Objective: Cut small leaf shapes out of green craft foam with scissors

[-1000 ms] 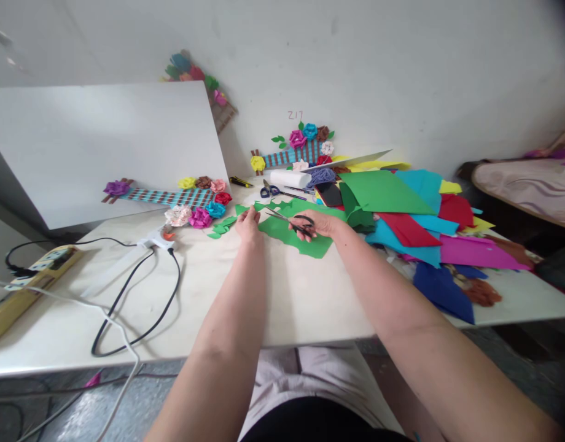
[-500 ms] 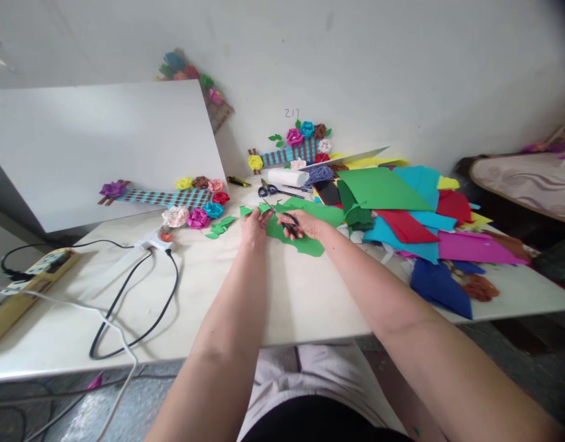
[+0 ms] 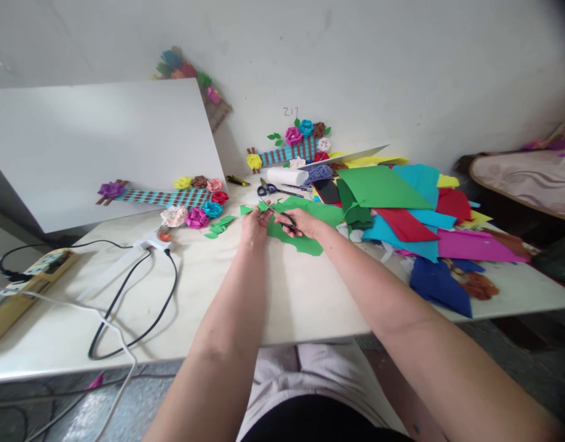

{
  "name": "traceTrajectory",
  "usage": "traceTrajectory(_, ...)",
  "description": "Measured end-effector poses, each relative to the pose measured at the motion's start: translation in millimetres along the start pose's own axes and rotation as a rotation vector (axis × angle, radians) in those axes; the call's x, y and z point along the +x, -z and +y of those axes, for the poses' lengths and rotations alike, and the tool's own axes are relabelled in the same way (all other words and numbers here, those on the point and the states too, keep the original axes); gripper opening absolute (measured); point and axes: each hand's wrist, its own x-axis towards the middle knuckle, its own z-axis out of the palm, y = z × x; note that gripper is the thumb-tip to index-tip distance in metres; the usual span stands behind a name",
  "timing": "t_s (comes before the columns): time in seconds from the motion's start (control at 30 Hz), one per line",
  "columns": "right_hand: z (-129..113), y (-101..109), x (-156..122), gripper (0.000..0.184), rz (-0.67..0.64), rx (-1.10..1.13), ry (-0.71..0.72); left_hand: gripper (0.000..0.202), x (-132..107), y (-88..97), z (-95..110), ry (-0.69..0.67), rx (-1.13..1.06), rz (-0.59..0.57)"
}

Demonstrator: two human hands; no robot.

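My right hand [image 3: 297, 222] is closed round the dark handles of a pair of scissors [image 3: 287, 220], whose blades point up and left toward my other hand. Pinched in my left hand [image 3: 255, 224] is a small piece of green paper [image 3: 247, 210], partly hidden by the fingers. Under and beyond both hands lies a larger ragged sheet of green paper [image 3: 305, 244]. Several cut green paper leaves [image 3: 220, 227] rest on the table left of my left hand. A second pair of scissors [image 3: 268, 189] lies just behind the hands.
Left stands a striped strip with paper flowers [image 3: 172, 197] against a white board [image 3: 102, 141]. A charger block [image 3: 154, 240] with looping cables and a yellow power strip [image 3: 43, 273] occupy the left side. Coloured paper sheets [image 3: 384, 189] pile up right. A yellow cutter [image 3: 237, 180] lies behind.
The scissors' handles look closer together in my right hand than before. Both hands otherwise stay nearly in place over the green paper.
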Motion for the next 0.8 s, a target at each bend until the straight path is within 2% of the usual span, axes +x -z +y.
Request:
traceTrajectory(0.17,1,-1,2,0.027,-0.022,0.002,0.02,0.021,-2,-2.4,2,0.052,0.019,-0.015)
traceTrajectory(0.4,4,-2,4,0.028,-0.024,0.005,0.027,0.015,-4,-6.0,3,0.085,0.011,0.023)
traceTrajectory(0.67,7,-1,6,0.031,-0.051,-0.031,0.016,0.023,-2,-3.0,3,0.124,0.007,0.026)
traceTrajectory(0.8,-3,8,0,0.031,-0.018,-0.036,0.015,0.008,2,0.5,2,0.091,0.033,0.104)
